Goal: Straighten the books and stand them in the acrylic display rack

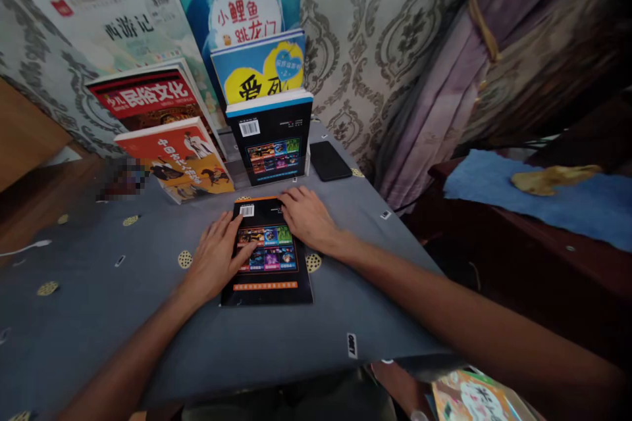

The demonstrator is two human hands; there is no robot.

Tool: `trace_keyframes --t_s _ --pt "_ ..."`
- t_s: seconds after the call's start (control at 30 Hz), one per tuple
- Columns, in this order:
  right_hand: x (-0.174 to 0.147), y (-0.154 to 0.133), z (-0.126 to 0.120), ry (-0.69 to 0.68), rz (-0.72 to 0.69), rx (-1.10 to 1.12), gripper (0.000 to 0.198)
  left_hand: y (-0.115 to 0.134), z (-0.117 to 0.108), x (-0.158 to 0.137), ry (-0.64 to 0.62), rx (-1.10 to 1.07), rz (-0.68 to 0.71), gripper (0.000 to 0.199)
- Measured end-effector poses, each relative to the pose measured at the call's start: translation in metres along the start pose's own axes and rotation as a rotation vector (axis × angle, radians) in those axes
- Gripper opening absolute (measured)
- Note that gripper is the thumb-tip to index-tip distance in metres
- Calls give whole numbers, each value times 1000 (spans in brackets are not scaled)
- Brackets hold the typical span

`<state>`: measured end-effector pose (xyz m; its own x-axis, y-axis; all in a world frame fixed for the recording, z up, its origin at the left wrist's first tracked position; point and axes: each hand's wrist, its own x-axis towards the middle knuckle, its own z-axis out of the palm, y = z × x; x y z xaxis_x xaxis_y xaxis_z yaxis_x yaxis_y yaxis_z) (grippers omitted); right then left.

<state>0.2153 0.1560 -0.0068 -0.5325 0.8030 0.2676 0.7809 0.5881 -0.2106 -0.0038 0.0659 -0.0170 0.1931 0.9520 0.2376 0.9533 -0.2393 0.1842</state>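
A black book with an orange edge strip, a barcode and small colourful pictures lies flat on the grey patterned tablecloth. My left hand rests on its left side, fingers stretched out and the thumb across the pictures. Along the upper right edge lies my right hand, its fingers extended onto the cover. Just behind, a similar black book with a blue strip stands upright in front of a blue-and-yellow book. Neither hand is wrapped around anything.
An orange book and a red book stand at the back left, before larger books against the wall. A black phone-like slab lies right of the stack. A blue cloth covers furniture at right. Another book is low right.
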Motion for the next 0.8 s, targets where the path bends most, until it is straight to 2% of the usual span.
trace_keyframes --t_s 0.1,0.2,0.3,0.4,0.47,0.53,0.6,0.67,0.73,0.8 --pt "-3 -6 -2 -22 -9 -38 32 1 1 -1 15 -74 -30 59" --pt "-3 -7 -1 -28 -11 -61 32 -3 0 2 40 -285 -66 56" --pt "-4 -8 2 -6 -13 -100 36 -9 -6 7 42 -691 -135 55" --pt "-4 -9 5 4 2 -105 43 -8 -13 12 115 -1146 -320 58" --pt "-4 -11 4 0 22 -87 45 -2 -16 13 129 -1355 -455 61" --pt "-5 -11 3 -7 35 -63 46 6 -19 12 1 -1486 -524 60" --pt "-4 -10 1 -8 43 -26 46 15 -21 10 -159 -1557 -531 56" --pt "-3 -6 2 12 55 67 47 20 -24 9 -208 -1586 -515 53" --pt "1 0 4 69 79 272 53 22 -29 9 -149 -1582 -497 53" --pt "5 6 6 122 129 580 64 22 -36 10 -61 -1564 -474 55"
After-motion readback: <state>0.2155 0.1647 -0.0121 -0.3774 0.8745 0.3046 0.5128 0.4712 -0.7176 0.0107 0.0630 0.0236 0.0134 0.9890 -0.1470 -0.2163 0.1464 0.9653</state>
